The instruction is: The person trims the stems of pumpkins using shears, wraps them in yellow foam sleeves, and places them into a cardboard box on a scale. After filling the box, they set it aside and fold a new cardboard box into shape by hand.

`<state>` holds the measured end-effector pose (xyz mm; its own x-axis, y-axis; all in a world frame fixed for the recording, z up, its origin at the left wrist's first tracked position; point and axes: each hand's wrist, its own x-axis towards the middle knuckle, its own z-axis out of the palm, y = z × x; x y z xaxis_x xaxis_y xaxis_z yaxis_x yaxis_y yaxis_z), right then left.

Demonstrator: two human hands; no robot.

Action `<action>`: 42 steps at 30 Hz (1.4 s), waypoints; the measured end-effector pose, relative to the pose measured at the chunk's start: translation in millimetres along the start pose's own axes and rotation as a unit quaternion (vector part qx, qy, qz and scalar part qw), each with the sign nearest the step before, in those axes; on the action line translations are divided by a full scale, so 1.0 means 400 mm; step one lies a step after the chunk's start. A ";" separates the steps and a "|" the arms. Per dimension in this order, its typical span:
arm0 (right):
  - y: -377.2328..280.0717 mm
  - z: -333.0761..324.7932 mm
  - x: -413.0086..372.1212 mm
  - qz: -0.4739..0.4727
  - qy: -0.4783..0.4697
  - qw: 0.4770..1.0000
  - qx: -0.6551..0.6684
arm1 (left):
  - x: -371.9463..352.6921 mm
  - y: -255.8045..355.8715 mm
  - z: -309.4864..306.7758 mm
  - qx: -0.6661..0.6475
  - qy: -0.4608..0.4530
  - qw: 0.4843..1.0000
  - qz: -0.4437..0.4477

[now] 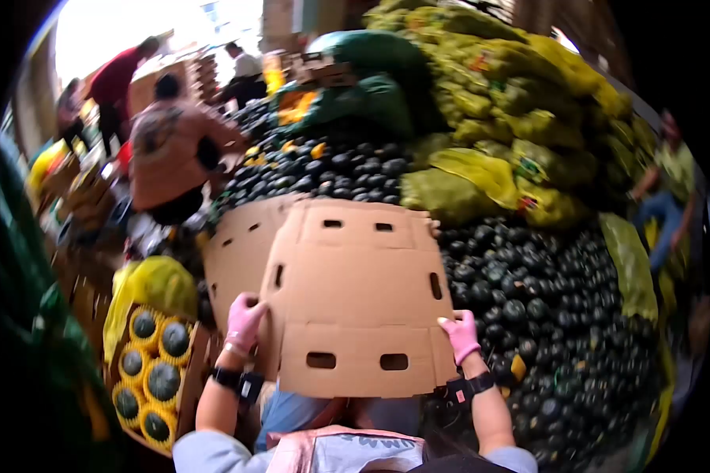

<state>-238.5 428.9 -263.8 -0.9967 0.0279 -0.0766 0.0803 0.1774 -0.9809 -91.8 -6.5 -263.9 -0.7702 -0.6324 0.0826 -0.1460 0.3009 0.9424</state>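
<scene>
Brown cardboard made up the flat sheet point(359, 288) I held out in front of me, over my lap. My left hand point(246, 323), in a pink glove, had its fingers clamped on the left edge; my right hand point(461, 333), gloved alike, had its fingers closed on the right edge, below the side slot. The sheet's near edge ran above my legs, and its far edge reached up toward the dark squash pile point(552, 339).

Behind the left edge, a second cardboard sheet point(237, 248) leaned out at an angle, partly covered by the first, so that side was crowded. I could not tell whether my left fingers also touched it. Low on the left, near my forearm, stood an open box point(199, 359) of squash in yellow foam nets, with a yellow net bag point(162, 285) just behind it.

On the right, the squash came up close to my right hand and forearm, leaving room only above the pile. Stacked net sacks point(521, 94) walled off the far right. Beyond the left sheet, a person in a pink top point(162, 154) bent beside the heap.
</scene>
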 end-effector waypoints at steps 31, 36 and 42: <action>0.016 -0.145 -0.361 -0.365 -0.412 0.715 -0.432 | -0.297 -0.241 -0.014 -0.029 -0.222 0.968 -0.113; 0.041 -0.075 -0.382 -0.404 -0.178 0.881 -0.170 | -0.337 -0.387 -0.032 -0.017 -0.177 0.980 -0.092; 0.072 0.048 -0.357 -0.267 0.033 0.954 -0.129 | -0.360 0.056 0.083 0.010 0.067 0.986 0.149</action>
<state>-94.1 411.2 -284.6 -0.8941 -0.0733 0.4417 -0.4294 0.4197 -0.7997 -4.8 115.1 -265.5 -0.6917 -0.6021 0.3988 0.0613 0.5013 0.8631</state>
